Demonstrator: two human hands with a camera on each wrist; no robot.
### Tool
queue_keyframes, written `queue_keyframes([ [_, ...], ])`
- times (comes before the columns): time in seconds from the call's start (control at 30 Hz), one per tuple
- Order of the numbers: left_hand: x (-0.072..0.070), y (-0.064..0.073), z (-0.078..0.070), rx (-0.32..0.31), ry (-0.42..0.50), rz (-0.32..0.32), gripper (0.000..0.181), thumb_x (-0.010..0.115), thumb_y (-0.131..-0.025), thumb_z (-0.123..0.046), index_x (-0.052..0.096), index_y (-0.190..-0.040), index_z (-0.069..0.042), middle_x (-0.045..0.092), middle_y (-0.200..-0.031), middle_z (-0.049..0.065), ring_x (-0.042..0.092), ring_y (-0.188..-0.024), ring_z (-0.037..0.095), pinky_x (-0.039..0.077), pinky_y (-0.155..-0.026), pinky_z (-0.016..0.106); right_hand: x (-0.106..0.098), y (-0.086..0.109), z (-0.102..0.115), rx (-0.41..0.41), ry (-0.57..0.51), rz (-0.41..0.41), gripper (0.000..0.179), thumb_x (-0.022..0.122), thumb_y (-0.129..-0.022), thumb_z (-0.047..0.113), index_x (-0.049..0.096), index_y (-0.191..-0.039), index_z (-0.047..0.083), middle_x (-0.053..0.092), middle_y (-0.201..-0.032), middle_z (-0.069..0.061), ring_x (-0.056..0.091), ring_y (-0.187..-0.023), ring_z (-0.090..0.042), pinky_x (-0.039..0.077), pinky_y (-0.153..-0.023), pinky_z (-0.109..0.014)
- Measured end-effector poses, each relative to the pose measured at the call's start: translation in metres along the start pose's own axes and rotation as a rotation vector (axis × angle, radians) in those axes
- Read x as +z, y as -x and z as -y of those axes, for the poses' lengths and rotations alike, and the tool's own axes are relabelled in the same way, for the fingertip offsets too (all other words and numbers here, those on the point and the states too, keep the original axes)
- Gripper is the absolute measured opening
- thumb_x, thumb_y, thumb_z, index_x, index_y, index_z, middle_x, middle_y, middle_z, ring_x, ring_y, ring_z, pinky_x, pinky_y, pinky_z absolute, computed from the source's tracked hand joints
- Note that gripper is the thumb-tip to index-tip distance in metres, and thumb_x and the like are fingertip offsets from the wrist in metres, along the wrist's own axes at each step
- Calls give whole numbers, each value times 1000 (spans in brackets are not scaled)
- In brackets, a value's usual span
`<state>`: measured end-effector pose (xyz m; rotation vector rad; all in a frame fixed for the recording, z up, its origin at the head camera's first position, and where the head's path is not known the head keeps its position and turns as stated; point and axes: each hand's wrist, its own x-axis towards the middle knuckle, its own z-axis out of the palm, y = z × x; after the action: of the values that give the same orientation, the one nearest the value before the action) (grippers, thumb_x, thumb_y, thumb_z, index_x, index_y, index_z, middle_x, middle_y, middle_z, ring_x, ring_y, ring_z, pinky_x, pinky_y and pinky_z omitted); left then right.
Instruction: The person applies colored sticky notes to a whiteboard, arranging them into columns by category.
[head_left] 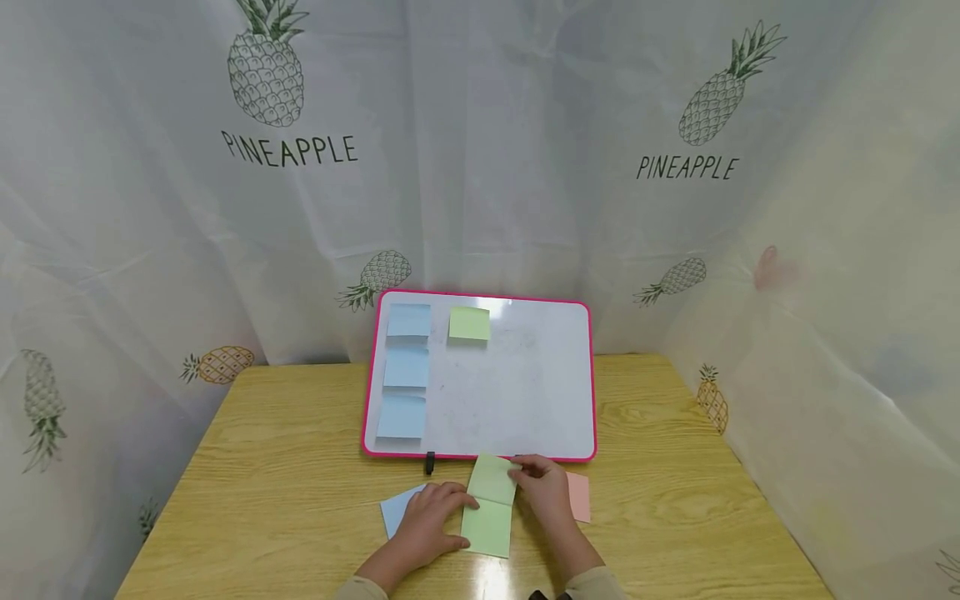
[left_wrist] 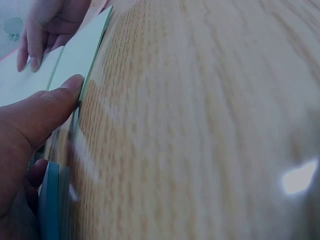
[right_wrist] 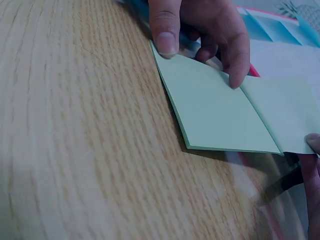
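Note:
A pad of green sticky notes (head_left: 486,529) lies on the table in front of the whiteboard, its top sheet (head_left: 493,478) lifted and folded away from me. My left hand (head_left: 430,522) grips the pad by its left side; in the right wrist view its thumb (right_wrist: 167,44) sits on a corner and a fingertip by the fold. My right hand (head_left: 545,492) pinches the far right edge of the raised sheet between thumb and fingers. Along the fold, sheet and pad still join. Partly under my left hand is a blue sticky pad (head_left: 397,510); a pink one (head_left: 578,497) shows beside my right wrist.
Behind the pads leans a pink-framed whiteboard (head_left: 525,383). Three blue notes (head_left: 407,367) run down its left side, with one green note (head_left: 469,324) at the top beside them. A black clip (head_left: 430,463) is at its lower edge. A pineapple-print curtain (head_left: 480,167) hangs behind the table.

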<state>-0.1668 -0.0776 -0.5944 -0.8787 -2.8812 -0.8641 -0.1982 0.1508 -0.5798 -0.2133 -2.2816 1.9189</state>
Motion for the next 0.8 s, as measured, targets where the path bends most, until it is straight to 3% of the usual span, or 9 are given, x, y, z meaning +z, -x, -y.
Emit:
queue_keyframes([
  [0.23,-1,0,-1,-8,23,15,48,84,-73,-39,63,-116,-34,51,-127,-12,45,-110,15,38,-91,47,-4,-6,-1,-8,-10,-30,15,77,-80,0,74,-95,0,67,-82,-5,59,-75,-14,50,-61,-21],
  [0.53,-1,-1,1,19,1,38,49,83,-73,-42,66,-117,-31,51,-127,-12,43,-110,15,37,-90,45,-12,-12,15,2,-64,39,21,76,-82,2,72,-102,-4,66,-89,-7,58,-80,-14,51,-64,-21],
  [0.8,-13,-11,-6,11,22,-1,47,85,-75,-31,66,-117,-23,59,-123,-5,54,-113,23,45,-91,47,-16,-21,32,-1,-75,99,23,76,-82,1,72,-104,-5,65,-88,-5,60,-79,-12,54,-70,-28],
])
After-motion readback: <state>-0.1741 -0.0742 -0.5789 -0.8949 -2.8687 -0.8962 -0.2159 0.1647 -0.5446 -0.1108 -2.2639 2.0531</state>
